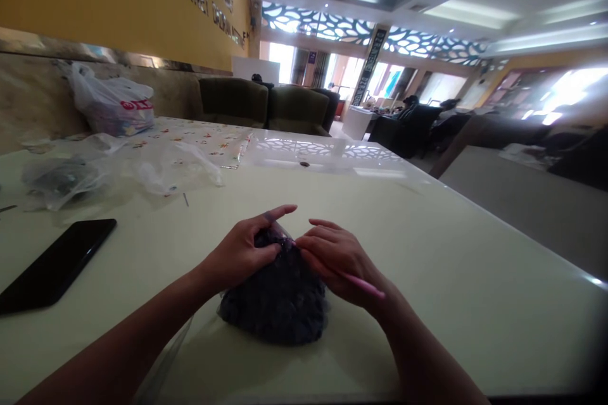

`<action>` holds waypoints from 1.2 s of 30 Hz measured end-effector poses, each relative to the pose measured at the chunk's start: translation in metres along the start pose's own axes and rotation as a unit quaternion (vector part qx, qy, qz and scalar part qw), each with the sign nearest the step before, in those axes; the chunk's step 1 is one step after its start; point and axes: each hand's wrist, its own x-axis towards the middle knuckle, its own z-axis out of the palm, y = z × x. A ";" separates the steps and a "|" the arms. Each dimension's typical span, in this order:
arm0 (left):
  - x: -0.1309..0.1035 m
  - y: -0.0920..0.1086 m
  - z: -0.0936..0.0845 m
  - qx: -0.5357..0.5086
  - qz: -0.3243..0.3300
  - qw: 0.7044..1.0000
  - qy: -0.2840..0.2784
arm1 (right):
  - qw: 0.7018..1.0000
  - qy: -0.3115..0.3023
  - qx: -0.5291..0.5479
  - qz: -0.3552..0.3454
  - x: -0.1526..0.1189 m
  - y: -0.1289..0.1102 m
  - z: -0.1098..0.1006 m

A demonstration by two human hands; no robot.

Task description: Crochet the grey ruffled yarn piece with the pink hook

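Observation:
A dark navy, bumpy piece of work (278,304), rounded and wider at the bottom, rests on the table in front of me. My left hand (247,247) grips its upper edge, with the thumb pressed on the near side and the index finger stretched out above. In my right hand (335,256) lies a slim pink crochet hook (361,285), held like a pen. Its tip meets the top of the dark piece close to my left thumb. Between the hands something small and shiny shows at that edge, too blurred to make out.
A black phone (57,266) lies at the left. Beyond it are a clear plastic bag (66,180) with dark contents, a crumpled clear bag (178,168) and a full white carrier bag (116,101). Dark armchairs (232,101) stand past the pale table's (451,266) far end.

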 end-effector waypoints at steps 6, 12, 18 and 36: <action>0.002 -0.009 0.017 -0.086 -0.049 0.989 0.113 | 0.968 0.120 -0.222 -0.001 -0.001 -0.004 0.036; 0.001 -0.009 0.023 -0.372 -0.150 0.915 0.040 | 0.958 0.175 -0.227 -0.008 -0.007 -0.009 0.045; 0.001 -0.007 0.009 -0.464 -0.182 0.863 -0.084 | 0.973 0.221 -0.039 -0.058 -0.007 -0.007 0.031; -0.001 -0.009 0.011 -0.339 -0.140 0.927 -0.075 | 0.952 0.173 0.191 0.165 -0.007 -0.014 0.019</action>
